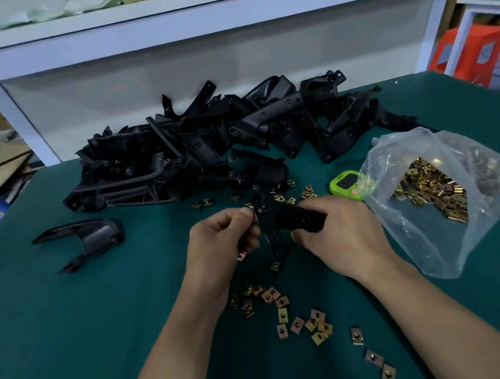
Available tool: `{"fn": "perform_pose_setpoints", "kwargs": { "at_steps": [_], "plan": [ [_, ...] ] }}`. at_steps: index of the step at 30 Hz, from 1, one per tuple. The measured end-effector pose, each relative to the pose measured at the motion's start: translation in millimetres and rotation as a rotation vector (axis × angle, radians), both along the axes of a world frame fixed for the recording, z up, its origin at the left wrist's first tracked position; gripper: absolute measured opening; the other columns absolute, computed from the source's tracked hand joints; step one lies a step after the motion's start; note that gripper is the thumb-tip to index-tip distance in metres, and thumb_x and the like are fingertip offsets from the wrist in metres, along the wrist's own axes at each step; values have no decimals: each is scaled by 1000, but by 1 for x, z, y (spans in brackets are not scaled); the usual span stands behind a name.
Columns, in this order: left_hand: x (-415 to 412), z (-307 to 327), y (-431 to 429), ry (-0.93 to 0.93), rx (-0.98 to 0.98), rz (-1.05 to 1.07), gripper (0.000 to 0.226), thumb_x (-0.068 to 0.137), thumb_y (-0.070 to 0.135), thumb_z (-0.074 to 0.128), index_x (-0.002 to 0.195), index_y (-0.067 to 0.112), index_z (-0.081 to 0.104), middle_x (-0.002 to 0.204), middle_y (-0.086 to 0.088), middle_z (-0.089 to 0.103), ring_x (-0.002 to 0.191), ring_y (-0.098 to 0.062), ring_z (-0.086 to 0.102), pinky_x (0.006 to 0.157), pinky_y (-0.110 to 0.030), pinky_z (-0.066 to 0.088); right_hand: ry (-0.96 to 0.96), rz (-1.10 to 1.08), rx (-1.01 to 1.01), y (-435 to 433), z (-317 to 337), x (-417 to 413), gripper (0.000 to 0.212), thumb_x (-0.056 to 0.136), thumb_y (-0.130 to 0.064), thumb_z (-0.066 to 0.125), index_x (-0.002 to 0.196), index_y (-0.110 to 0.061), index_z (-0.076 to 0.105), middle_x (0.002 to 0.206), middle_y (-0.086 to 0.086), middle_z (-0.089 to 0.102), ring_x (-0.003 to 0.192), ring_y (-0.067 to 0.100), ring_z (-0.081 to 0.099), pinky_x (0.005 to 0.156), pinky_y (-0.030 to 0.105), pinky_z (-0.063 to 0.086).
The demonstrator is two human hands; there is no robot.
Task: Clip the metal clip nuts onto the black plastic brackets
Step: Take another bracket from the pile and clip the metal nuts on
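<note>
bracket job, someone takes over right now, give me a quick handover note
Left hand pinches the upper end of the held bracket; right hand grips its other arm.
Loose clip nuts lie on the green mat near the wrists, more in the open bag to the right.
Bracket pile sits behind; one lone bracket lies apart on the left.
Done: cannot tell how many carry nuts.
Left: clip the held bracket, then the pile.

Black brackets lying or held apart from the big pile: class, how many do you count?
2. The lone bracket lies on the green mat, left of the hands; the held bracket sits between left hand and right hand. The pile may hide others.
</note>
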State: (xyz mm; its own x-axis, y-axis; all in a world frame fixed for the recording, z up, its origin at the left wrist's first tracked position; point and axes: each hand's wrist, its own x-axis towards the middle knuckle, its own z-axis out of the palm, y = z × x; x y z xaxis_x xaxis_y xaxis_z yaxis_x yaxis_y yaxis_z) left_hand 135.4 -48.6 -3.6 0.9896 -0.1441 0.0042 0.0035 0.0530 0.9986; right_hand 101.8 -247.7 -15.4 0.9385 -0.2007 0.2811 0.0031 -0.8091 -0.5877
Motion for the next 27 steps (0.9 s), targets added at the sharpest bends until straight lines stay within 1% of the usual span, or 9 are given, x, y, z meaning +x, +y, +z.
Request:
{"fn": "perform_pose_setpoints", "kwargs": {
  "at_steps": [3,7,12,15,18,20,22,24,27],
  "plan": [
    [1,-1,-1,-18,34,53,26,99,18,67,76,22,78,69,-1,70,58,-11,61,54,-21,50,32,-1,-28,1,1,0,28,79,-42,80,106,-41,74,90,-16,70,80,13,64,69,34,57],
    [2,-2,-1,-33,58,88,23,99,19,67,80,23,79,70,-2,71,59,-12,62,55,-25,51,34,-29,-16,0,1,0,23,79,-43,78,101,-42,73,82,-16,68,74,11,63,63,34,56],
    [2,-4,-2,7,22,74,24,99,17,67,78,21,79,70,-1,70,60,-12,61,57,-23,52,80,-36,-119,2,2,-2,23,78,-49,76,100,-42,72,76,-15,66,72,14,63,62,34,56],
    [3,-6,-2,38,-2,84,20,98,16,68,81,16,78,70,-2,71,59,-12,61,56,-24,51,68,-29,-145,2,2,-2,25,78,-50,76,102,-42,72,79,-15,67,74,16,63,63,33,55],
    [2,-7,-2,21,-17,136,5,95,15,72,97,17,76,67,-4,71,55,-13,61,53,-25,50,57,-17,-201,3,2,-2,27,80,-52,75,105,-43,72,88,-14,67,80,16,62,63,30,49],
    [1,-9,-3,-15,12,186,20,94,16,74,110,26,71,63,-5,69,52,-12,60,52,-23,50,45,-10,-234,4,2,-2,29,81,-52,74,109,-43,71,94,-14,66,85,16,62,63,29,42],
    [0,-10,-5,-56,67,242,22,93,20,75,109,34,70,61,-5,70,51,-12,60,53,-26,50,21,-8,-263,6,1,-3,31,82,-51,74,112,-42,71,97,-15,64,89,15,62,64,27,37],
    [-2,-10,-9,-82,120,294,16,93,24,75,102,37,72,62,-3,72,50,-11,60,55,-30,50,19,-13,-262,6,2,-3,32,83,-50,74,113,-42,71,98,-14,64,91,15,62,66,27,35],
    [-4,-9,-13,-76,103,367,14,93,23,74,97,37,74,61,-2,72,45,-10,57,52,-26,49,40,-3,-219,9,2,-5,30,84,-51,72,111,-40,71,95,-13,64,91,18,62,67,30,41]
  ]
}}
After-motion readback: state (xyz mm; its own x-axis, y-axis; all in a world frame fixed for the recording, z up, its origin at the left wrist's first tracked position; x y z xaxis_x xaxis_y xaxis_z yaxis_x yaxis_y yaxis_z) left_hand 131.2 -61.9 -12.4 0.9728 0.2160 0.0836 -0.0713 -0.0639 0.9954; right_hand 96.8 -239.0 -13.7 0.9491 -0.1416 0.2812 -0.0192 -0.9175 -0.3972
